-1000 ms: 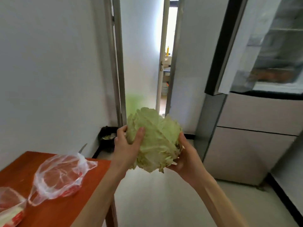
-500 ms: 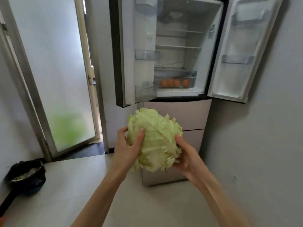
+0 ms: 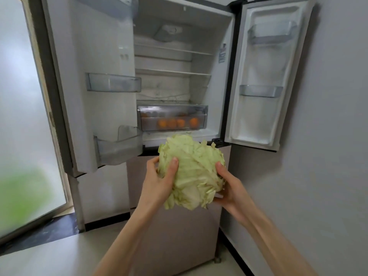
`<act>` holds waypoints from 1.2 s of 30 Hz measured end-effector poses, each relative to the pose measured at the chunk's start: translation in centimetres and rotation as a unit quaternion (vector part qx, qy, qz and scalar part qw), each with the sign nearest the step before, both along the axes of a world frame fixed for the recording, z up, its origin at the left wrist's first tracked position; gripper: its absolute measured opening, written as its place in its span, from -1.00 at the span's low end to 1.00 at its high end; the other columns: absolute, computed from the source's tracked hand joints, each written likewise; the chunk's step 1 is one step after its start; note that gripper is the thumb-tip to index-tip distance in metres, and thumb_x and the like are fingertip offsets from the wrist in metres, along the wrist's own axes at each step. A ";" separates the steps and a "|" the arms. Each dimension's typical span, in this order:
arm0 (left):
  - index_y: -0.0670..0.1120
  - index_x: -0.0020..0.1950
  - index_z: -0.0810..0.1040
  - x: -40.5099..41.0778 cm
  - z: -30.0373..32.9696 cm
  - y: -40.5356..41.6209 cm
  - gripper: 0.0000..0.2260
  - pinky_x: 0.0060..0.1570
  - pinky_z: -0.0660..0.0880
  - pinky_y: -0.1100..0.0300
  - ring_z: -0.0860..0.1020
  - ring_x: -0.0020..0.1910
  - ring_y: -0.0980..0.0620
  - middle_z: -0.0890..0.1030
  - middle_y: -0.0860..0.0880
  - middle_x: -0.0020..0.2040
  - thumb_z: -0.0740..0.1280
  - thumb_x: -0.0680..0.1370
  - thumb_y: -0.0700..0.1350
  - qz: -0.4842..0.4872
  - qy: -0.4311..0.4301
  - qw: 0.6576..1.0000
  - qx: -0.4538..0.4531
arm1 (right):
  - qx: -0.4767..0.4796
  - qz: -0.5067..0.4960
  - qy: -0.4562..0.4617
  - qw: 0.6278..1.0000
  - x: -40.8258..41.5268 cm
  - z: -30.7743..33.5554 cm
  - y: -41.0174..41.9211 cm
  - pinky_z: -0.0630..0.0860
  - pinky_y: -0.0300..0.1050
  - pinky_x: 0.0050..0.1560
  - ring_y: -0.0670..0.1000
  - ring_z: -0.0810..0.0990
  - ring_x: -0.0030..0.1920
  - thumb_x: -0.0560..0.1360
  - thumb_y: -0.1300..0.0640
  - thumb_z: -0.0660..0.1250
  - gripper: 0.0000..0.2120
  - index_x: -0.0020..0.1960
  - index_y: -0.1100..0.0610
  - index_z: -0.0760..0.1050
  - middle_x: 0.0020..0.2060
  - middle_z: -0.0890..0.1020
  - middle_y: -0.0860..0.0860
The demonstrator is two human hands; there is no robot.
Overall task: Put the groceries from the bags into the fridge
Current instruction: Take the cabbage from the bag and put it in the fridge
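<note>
We hold a pale green cabbage (image 3: 192, 172) in both hands at centre frame, just below the open fridge (image 3: 173, 76). Our left hand (image 3: 159, 182) grips its left side, thumb pressed onto the leaves; our right hand (image 3: 229, 188) cups the lower right side w/ fingers curled under, thumb on top. Both forearms reach up from the bottom edge. The fridge fills the upper half, both upper doors swung wide: left door (image 3: 93, 80) w/ clear bins, right door (image 3: 264, 72) w/ two clear racks. Inside, bare glass shelves (image 3: 173, 71) sit above a clear drawer (image 3: 172, 118) holding several oranges (image 3: 172, 122). Closed lower fridge drawers show behind the cabbage. Frosted glass door (image 3: 22, 108) at far left, grey wall (image 3: 334, 136) at right
</note>
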State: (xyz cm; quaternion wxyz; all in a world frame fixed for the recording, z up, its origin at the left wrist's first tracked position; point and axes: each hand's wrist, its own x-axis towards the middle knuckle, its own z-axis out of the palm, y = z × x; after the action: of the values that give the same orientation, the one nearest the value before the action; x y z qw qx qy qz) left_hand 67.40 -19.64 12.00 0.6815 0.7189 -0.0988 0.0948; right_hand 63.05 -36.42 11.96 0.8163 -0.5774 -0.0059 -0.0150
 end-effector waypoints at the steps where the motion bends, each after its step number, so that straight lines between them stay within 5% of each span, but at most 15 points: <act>1: 0.04 0.34 0.26 2.0 0.5 -0.9 -0.29 0.19 0.47 -0.01 0.49 0.12 0.08 0.43 0.07 0.15 0.23 0.28 0.35 -0.003 -0.004 1.000 -0.002 | -0.006 -0.005 -0.005 1.000 1.8 0.4 -0.9 0.48 -0.06 -0.17 -0.16 0.57 -0.49 0.37 -0.13 0.26 -0.52 0.12 0.20 0.53 -0.39 0.64 -0.06; 6: 0.04 0.35 0.28 11.0 2.5 -5.2 -0.28 0.15 0.51 -0.01 0.51 0.13 0.07 0.46 0.02 0.22 0.23 0.28 0.37 -0.016 -0.024 1.000 -0.012 | -0.030 -0.033 -0.037 0.998 10.2 2.1 -5.5 0.61 -0.08 -0.14 -0.04 0.69 -0.13 0.31 -0.10 0.32 -0.47 0.16 0.21 0.49 -0.16 0.72 -0.01; 15: 0.09 0.33 0.32 26.5 5.3 -12.2 -0.34 0.16 0.50 0.02 0.49 0.17 0.06 0.47 0.02 0.24 0.22 0.31 0.37 0.030 -0.083 0.996 -0.017 | -0.010 -0.065 -0.085 0.994 26.7 4.4 -12.1 0.56 0.14 0.09 0.12 0.64 0.07 0.24 -0.09 0.43 -0.34 0.21 0.28 0.48 0.07 0.65 0.15; 21: 0.05 0.41 0.24 35.9 8.2 -16.9 -0.21 -0.08 0.50 0.24 0.52 0.04 0.17 0.47 0.10 0.14 0.23 0.25 0.35 0.026 -0.101 0.994 -0.041 | -0.067 -0.074 -0.127 0.987 37.6 7.6 -16.6 0.61 -0.01 0.02 0.03 0.67 -0.01 0.23 -0.13 0.42 -0.36 0.19 0.22 0.50 -0.01 0.68 0.07; 28: 0.00 0.44 0.20 46.1 11.2 -18.4 -0.13 -0.03 0.55 0.18 0.52 0.04 0.16 0.46 0.08 0.18 0.42 0.21 0.21 0.023 -0.106 0.994 -0.009 | -0.063 -0.065 -0.146 0.985 48.8 9.9 -18.6 0.59 0.07 0.07 0.05 0.68 -0.04 0.21 -0.15 0.42 -0.36 0.16 0.23 0.53 -0.02 0.69 0.11; 32: -0.06 0.43 0.21 52.5 12.6 -18.7 -0.24 -0.21 0.49 0.36 0.50 -0.05 0.21 0.43 0.06 0.16 0.43 0.33 0.14 0.040 -0.119 0.992 0.014 | -0.053 -0.059 -0.154 0.985 54.9 11.1 -18.6 0.62 -0.02 -0.12 0.04 0.68 -0.13 0.22 -0.14 0.42 -0.37 0.15 0.26 0.54 -0.09 0.69 0.09; 36: -0.07 0.39 0.26 58.7 13.4 -18.5 -0.26 -0.17 0.50 0.35 0.52 -0.02 0.21 0.47 0.05 0.17 0.43 0.32 0.18 0.036 -0.119 0.992 0.025 | -0.082 -0.080 -0.152 0.982 60.6 12.1 -18.7 0.59 -0.09 -0.12 0.04 0.68 -0.07 0.09 -0.27 0.45 -0.25 0.11 0.21 0.58 -0.08 0.70 0.07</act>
State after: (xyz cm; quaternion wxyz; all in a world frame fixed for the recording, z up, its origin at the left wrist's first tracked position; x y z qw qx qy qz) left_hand 126.09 -38.15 25.40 0.6429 0.7225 -0.1554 0.2013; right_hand 123.61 -55.09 24.03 0.7520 -0.6319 -0.0847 -0.1671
